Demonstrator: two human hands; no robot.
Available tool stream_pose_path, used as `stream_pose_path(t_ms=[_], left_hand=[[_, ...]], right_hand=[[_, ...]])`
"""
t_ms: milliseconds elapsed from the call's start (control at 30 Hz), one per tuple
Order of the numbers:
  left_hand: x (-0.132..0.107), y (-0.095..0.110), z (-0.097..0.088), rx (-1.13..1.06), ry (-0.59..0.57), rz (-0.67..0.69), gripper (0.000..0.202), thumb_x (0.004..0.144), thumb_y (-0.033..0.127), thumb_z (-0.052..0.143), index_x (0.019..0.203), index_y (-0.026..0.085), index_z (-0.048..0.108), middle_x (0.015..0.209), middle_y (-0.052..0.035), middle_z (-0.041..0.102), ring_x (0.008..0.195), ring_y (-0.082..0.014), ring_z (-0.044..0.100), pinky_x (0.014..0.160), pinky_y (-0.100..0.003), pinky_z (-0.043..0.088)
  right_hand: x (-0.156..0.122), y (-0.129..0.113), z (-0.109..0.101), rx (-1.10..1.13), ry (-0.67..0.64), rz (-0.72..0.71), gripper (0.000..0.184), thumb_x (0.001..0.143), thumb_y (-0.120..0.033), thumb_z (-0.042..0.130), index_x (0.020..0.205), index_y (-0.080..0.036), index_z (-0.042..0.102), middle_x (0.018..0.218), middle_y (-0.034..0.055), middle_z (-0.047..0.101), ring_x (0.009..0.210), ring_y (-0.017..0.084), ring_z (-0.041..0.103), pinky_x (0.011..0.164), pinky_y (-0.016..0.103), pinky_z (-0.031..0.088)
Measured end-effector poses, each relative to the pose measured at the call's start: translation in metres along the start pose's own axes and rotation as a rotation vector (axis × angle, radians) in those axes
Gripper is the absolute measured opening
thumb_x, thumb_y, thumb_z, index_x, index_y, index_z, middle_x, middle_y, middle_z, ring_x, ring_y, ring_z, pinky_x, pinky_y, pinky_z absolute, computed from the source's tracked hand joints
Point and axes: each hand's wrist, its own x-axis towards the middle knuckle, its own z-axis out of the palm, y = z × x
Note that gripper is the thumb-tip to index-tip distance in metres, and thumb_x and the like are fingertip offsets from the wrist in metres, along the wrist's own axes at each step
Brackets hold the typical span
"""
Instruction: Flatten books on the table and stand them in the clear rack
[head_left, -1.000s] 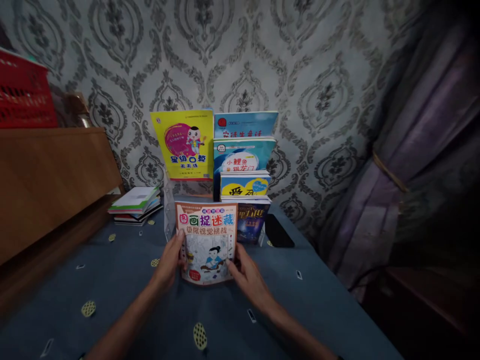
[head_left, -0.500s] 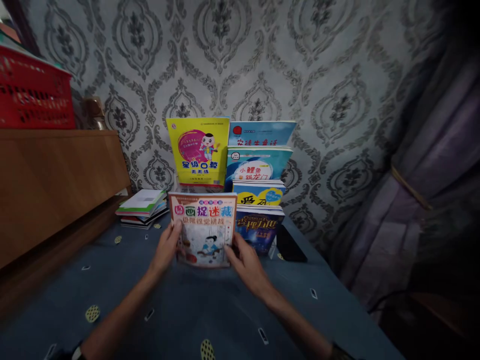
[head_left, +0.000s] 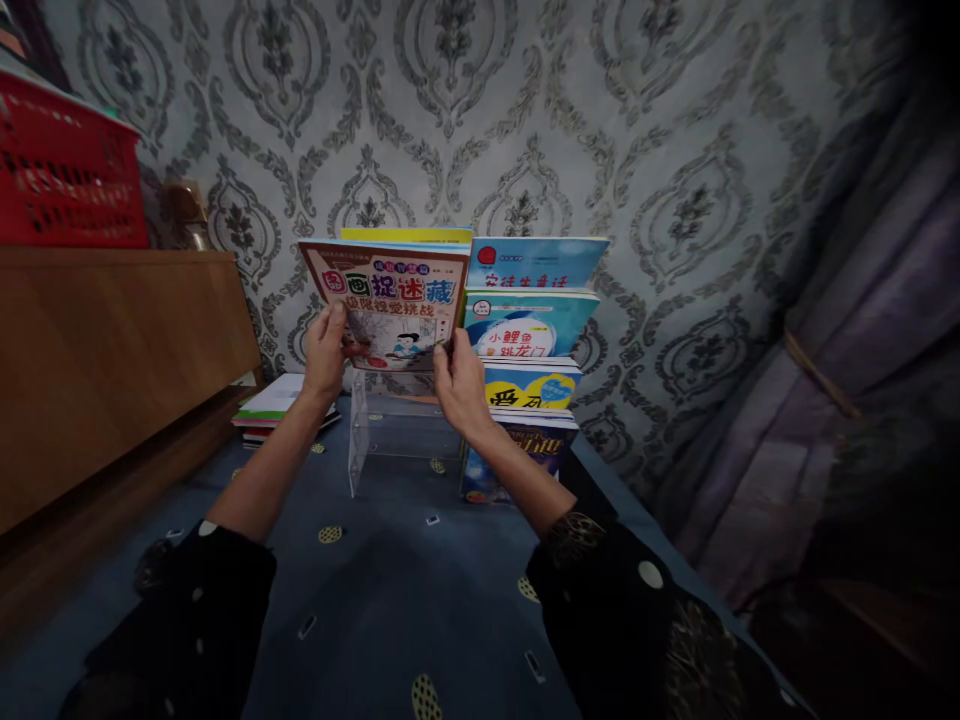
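Both my hands hold a thin picture book (head_left: 397, 300) with colourful lettering and a drawn figure on its cover. My left hand (head_left: 325, 345) grips its lower left edge, my right hand (head_left: 457, 375) its lower right corner. The book is raised, tilted back, in front of the upper left tier of a clear acrylic stand (head_left: 390, 430). A yellow book (head_left: 405, 235) behind it shows only its top edge. The stand's right column holds several stepped books, topmost a blue one (head_left: 536, 262).
A low stack of books (head_left: 274, 405) lies at the left against a wooden cabinet (head_left: 112, 350) with a red basket (head_left: 67, 165) on top. The stand rests on a blue patterned cloth (head_left: 375, 590). Patterned wallpaper is behind; a purple curtain (head_left: 862, 340) hangs at the right.
My hands have lifted the picture book from low on the blue cloth up and forward, so that it now covers the yellow book on the stand's upper tier. My arms have stretched out.
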Motion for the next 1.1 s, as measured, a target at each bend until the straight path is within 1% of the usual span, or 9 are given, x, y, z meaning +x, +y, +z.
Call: stream_pose_path(t_ms=[233,333,533,633,700,767,833,933,1100], left_hand=[[-0.005,-0.002,0.006,-0.036,-0.044,0.006,0.056,0.082,0.074,0.064,0.100,0.021,0.069,0.085,-0.0039,0.061,0.071,-0.0145,0.062,0.057,-0.023,0.057],[-0.006,-0.006,0.007,-0.063,-0.027,-0.016,0.056,0.080,0.073,0.067,0.100,0.021,0.070,0.090,-0.0048,0.063,0.072,-0.0142,0.061,0.055,-0.022,0.056],[-0.012,-0.024,0.003,-0.141,0.030,-0.127,0.059,0.071,0.073,0.074,0.096,0.020,0.069,0.092,-0.0042,0.067,0.067,-0.0117,0.060,0.048,-0.017,0.052],[-0.016,-0.030,0.003,-0.158,0.048,-0.152,0.060,0.070,0.074,0.074,0.098,0.020,0.068,0.098,-0.0051,0.068,0.071,-0.0131,0.062,0.049,-0.017,0.053],[-0.018,-0.033,0.002,-0.147,0.063,-0.168,0.060,0.070,0.074,0.074,0.097,0.021,0.067,0.099,-0.0055,0.068,0.073,-0.0136,0.062,0.050,-0.018,0.054],[-0.019,-0.036,0.001,-0.115,0.093,-0.169,0.058,0.069,0.072,0.075,0.093,0.021,0.065,0.097,-0.0045,0.066,0.072,-0.0125,0.060,0.049,-0.017,0.053],[-0.019,-0.039,0.000,-0.073,0.130,-0.149,0.055,0.068,0.070,0.077,0.088,0.021,0.061,0.092,-0.0023,0.062,0.071,-0.0113,0.057,0.048,-0.016,0.052],[-0.019,-0.043,-0.002,0.005,0.161,-0.115,0.053,0.069,0.068,0.075,0.084,0.020,0.058,0.083,0.0004,0.055,0.069,-0.0106,0.052,0.047,-0.016,0.052],[-0.020,-0.044,-0.007,0.178,0.147,-0.064,0.043,0.079,0.061,0.067,0.082,0.018,0.059,0.076,0.0016,0.053,0.064,-0.0101,0.051,0.046,-0.016,0.049]], right_hand=[[-0.003,0.002,-0.007,-0.027,0.024,-0.006,0.011,0.098,-0.032,0.039,0.093,-0.024,0.044,0.084,0.0041,0.057,0.078,0.022,0.055,0.076,0.040,0.048],[-0.004,0.003,-0.008,-0.040,0.009,-0.001,0.011,0.098,-0.032,0.037,0.093,-0.024,0.042,0.085,0.0050,0.058,0.079,0.022,0.055,0.076,0.040,0.047],[-0.007,0.014,-0.001,-0.068,-0.076,0.036,0.012,0.098,-0.032,0.037,0.094,-0.024,0.045,0.087,0.0072,0.061,0.083,0.024,0.059,0.079,0.040,0.049],[-0.008,0.019,0.002,-0.072,-0.102,0.038,0.018,0.099,-0.033,0.037,0.104,-0.021,0.050,0.095,0.0109,0.066,0.091,0.027,0.062,0.083,0.043,0.051],[-0.010,0.022,0.003,-0.071,-0.116,0.033,0.028,0.100,-0.034,0.036,0.116,-0.018,0.052,0.106,0.0159,0.068,0.100,0.029,0.063,0.090,0.047,0.052],[-0.014,0.023,0.005,-0.070,-0.104,0.028,0.041,0.100,-0.036,0.036,0.130,-0.013,0.049,0.124,0.0212,0.064,0.116,0.032,0.061,0.101,0.052,0.048],[-0.019,0.023,0.008,-0.058,-0.078,0.020,0.052,0.101,-0.040,0.035,0.143,-0.011,0.042,0.141,0.0229,0.056,0.133,0.033,0.052,0.111,0.056,0.041],[-0.026,0.023,0.011,-0.035,-0.064,0.008,0.059,0.102,-0.043,0.033,0.154,-0.014,0.032,0.154,0.0197,0.044,0.145,0.032,0.039,0.120,0.058,0.032],[-0.039,0.020,0.014,-0.022,-0.057,-0.001,0.056,0.103,-0.037,0.034,0.156,-0.019,0.032,0.164,0.0134,0.032,0.152,0.029,0.028,0.124,0.057,0.027]])
